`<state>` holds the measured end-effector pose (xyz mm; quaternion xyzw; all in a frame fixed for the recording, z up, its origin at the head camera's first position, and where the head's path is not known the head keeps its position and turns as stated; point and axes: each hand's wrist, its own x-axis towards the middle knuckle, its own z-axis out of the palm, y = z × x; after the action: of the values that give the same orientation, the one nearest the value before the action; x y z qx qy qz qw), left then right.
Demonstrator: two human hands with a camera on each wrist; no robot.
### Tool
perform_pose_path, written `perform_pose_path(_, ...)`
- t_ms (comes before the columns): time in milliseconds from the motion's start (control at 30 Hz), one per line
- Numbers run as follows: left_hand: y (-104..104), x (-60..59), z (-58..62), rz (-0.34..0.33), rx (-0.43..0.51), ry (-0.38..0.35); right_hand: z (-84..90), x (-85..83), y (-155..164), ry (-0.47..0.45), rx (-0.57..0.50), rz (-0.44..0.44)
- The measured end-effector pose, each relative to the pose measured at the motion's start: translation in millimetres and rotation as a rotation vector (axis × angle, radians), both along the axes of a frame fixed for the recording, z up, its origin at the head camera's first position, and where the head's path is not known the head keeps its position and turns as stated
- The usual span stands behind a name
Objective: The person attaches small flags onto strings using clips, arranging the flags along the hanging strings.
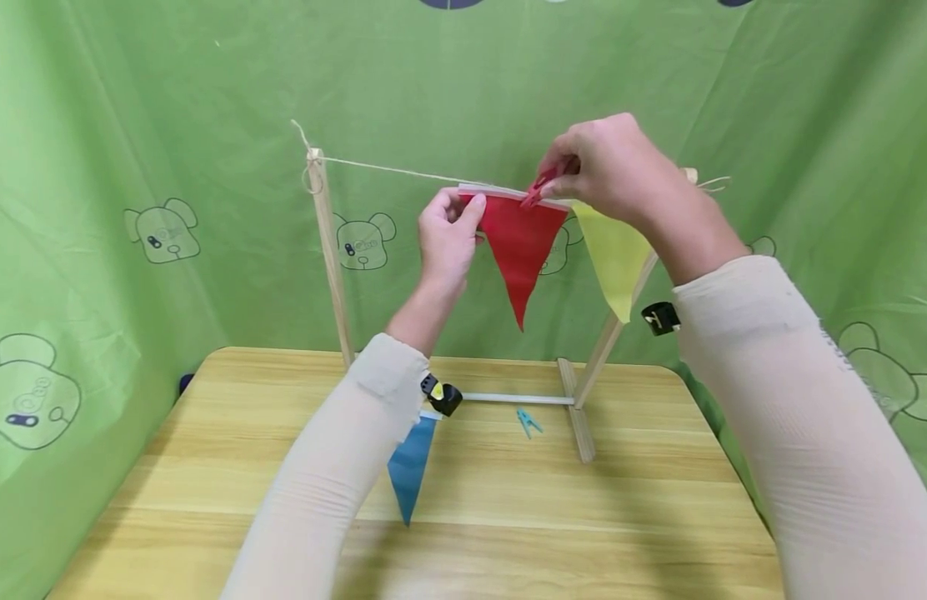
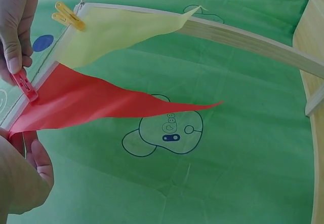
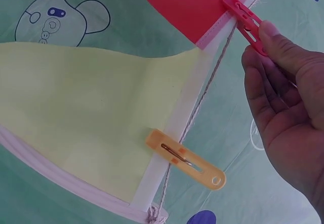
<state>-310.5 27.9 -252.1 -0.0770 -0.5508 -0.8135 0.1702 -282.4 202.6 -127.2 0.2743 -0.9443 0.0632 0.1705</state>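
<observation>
A string (image 1: 388,170) runs between two wooden posts of a small rack (image 1: 330,250). A red triangular flag (image 1: 518,242) hangs from it, with a yellow flag (image 1: 617,254) to its right held by a yellow clothespin (image 3: 185,158). My left hand (image 1: 444,237) pinches the red flag's top left corner (image 2: 15,127) against the string. My right hand (image 1: 613,171) pinches a red clothespin (image 1: 540,185) at the flag's top right edge (image 3: 245,22), its jaws over the white hem and string.
A blue flag (image 1: 411,471) and a teal clothespin (image 1: 528,422) lie on the wooden table (image 1: 508,517). The rack's base bar (image 1: 508,399) crosses the table's back. Green cloth with bear prints (image 1: 163,232) walls in the space.
</observation>
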Motion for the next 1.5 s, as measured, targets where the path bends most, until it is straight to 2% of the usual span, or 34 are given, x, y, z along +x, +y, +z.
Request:
perform_pose_path(333,-1.5,-0.1,-0.3,-0.002,0.01,-0.012,-1.9,-2.3,-2.5,-0.056,-0.003,0.0)
perform_pose_path(633,-4.2,0.1,-1.5,0.003,0.001,-0.006,-3.6,-3.6,-4.1,-0.118,-0.048,-0.024)
perform_pose_path(1033,-8.1,-1.6,-5.8,0.002,-0.043,-0.028,-8.9,-3.7,-5.4,-0.142,-0.08,0.013)
perform_pose_path(1500,-11.4,-1.5,-13.1,-0.019,-0.068,-0.04,-17.9,2.5,-1.0,-0.074,-0.06,0.049)
